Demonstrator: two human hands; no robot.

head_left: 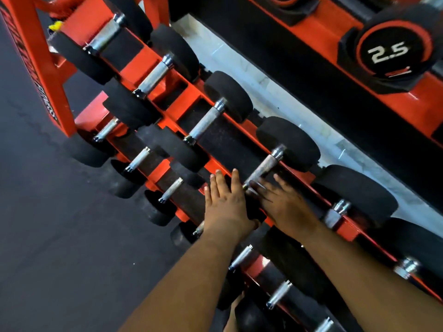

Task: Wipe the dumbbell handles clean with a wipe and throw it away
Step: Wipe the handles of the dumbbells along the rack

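Several black dumbbells with knurled metal handles lie across an orange rack [184,111]. The nearest middle-tier dumbbell handle [263,167] runs diagonally just beyond my hands. My left hand [226,201] lies flat with straight fingers on the black head at the near end of that dumbbell. My right hand [285,203] is blurred, fingers spread, beside the handle's lower end. No wipe shows in either hand. Another handle [207,121] lies further up the rack.
A lower tier holds smaller dumbbells [137,160] toward the dark rubber floor [60,236] on the left. A dumbbell marked 2.5 [390,52] sits on the top tier at upper right. A white strip of floor [275,97] shows behind the rack.
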